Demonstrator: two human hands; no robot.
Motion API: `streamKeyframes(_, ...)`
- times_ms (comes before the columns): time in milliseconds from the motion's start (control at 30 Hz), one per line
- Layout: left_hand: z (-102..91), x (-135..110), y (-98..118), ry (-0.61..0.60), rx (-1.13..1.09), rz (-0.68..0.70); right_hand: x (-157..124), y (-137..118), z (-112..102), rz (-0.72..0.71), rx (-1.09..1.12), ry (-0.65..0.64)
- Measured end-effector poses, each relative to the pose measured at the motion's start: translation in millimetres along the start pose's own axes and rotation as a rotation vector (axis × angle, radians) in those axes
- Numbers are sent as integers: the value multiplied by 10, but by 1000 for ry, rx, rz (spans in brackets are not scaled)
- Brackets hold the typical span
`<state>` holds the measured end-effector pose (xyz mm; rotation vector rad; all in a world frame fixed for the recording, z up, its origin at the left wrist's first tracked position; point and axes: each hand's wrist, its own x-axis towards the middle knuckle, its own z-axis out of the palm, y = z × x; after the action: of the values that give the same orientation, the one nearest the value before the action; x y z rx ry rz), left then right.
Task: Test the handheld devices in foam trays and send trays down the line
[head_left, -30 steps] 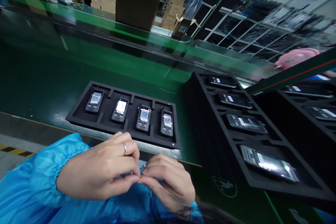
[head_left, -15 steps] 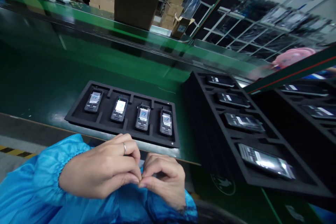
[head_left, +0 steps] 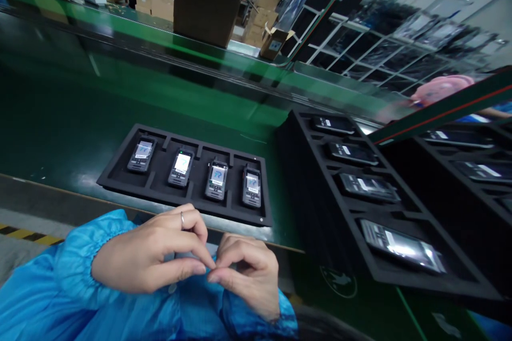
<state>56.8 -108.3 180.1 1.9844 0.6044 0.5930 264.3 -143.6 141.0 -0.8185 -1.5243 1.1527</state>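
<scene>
My left hand (head_left: 154,253), with a ring on one finger, and my right hand (head_left: 248,272) meet at the fingertips low in the view, above my blue sleeves. Both pinch something tiny that I cannot make out. Just beyond them a flat black foam tray (head_left: 120,178) lies on the green conveyor belt (head_left: 80,117). It holds several small handsets (head_left: 216,180) with lit screens, one per slot.
A taller stack of black foam trays (head_left: 320,208) with dark handsets stands to the right, and more trays lie further right. A co-worker's pink cap (head_left: 440,90) shows at the far right. Cardboard boxes (head_left: 206,8) stand beyond the belt.
My fingertips have shifted slightly while staying pinched together. The view has drifted a little, so the tray sits marginally more to the left.
</scene>
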Motion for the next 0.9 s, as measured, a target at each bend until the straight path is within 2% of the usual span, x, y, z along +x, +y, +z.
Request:
streamKeyframes(200,46,6,-111,72,-271,-100,-10,16,9,13,26,21)
streamKeyframes(400,43,-18,-243,147,-435,-94,-51,150,10,63,32,77)
streamKeyframes(567,-101,-274,-545,472,-440,-115,-49,521,-49,203,-191,286)
streamKeyframes(667,-119,-413,-670,631,-398,-186,35,789,-58,209,-275,337)
streamKeyframes(767,-42,-410,-689,693,-429,-174,115,1023,-24,114,-360,365)
streamKeyframes(900,49,-292,-633,695,-475,-217,148,1225,9,26,-418,329)
